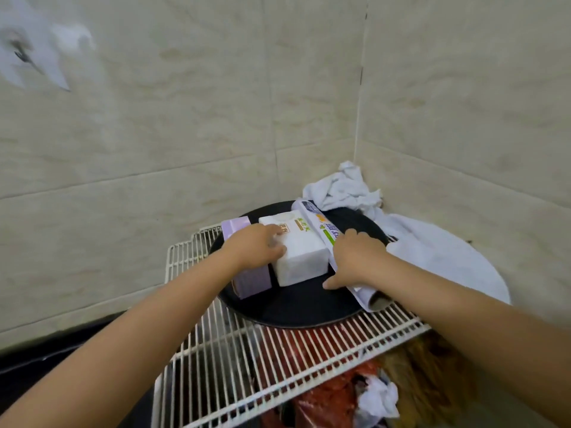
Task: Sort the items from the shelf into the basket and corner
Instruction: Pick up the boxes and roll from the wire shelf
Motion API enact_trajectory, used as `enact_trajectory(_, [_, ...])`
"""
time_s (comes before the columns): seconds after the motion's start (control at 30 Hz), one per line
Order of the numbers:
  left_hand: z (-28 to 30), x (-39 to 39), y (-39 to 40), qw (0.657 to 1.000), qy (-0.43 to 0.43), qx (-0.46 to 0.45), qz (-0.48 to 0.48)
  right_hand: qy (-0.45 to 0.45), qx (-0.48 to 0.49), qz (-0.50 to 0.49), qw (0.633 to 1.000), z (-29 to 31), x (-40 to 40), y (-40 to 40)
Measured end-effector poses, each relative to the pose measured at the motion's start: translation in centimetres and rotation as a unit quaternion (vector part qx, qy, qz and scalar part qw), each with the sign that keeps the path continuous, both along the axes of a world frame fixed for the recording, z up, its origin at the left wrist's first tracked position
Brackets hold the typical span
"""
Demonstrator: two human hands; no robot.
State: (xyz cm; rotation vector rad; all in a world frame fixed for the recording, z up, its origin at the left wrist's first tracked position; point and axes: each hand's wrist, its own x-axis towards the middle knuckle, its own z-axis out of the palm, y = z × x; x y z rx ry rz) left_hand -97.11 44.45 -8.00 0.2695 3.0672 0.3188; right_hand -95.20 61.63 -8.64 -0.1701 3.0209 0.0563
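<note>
Here my left hand (258,247) lies on the near left edge of the white tissue pack (298,248), fingers curled over its top and thumb against its side, so I am gripping the pack. My right hand (355,257) is pressed down on the long white roll box (327,234) that lies just beside the pack on its right, palm flat on top and thumb stretched out toward the pack; whether those fingers wrap under the box I cannot tell, since my own hand hides them.

Both things sit on a round black tray (296,307) that rests on the white wire shelf (234,350). A pale purple box (250,279) stands on the tray, touching the pack's left side, partly under my left wrist. Behind and to the right of the tray, white cloths (349,189) are bunched into the corner of the tiled wall (185,118), and one spreads out along the right of the tray. Under the shelf, seen through the wires, lie reddish bags and a crumpled white piece, too blurred to name.
</note>
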Motion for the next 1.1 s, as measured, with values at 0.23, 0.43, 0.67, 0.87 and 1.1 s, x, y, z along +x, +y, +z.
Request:
enact_trajectory(0.23, [-1.7, -0.2, -1.2, 0.998, 0.037, -0.016, 0.048, 0.012, -0.002, -0.065, 0.998, -1.7, -0.3, -0.3])
enact_trajectory(0.43, [-2.0, -0.4, -1.0, 0.995, 0.053, -0.007, 0.079, 0.005, -0.030, -0.101, 0.994, -1.7, -1.0, 0.7])
enact_trajectory(0.67, [-0.9, -1.6, 2.6, 0.996, 0.026, 0.013, 0.090, 0.009, -0.044, -0.090, 0.995, -1.4, -1.1, 1.7])
enact_trajectory(0.87, [-0.1, -3.6, 5.9, 0.982, -0.065, 0.027, 0.177, -0.013, -0.077, -0.085, 0.993, -1.0, -1.5, 2.0])
enact_trajectory(1.1, [-0.5, -4.7, 6.4, 0.965, -0.131, 0.060, 0.219, -0.023, -0.180, -0.089, 0.979, -1.1, -1.7, 4.3])
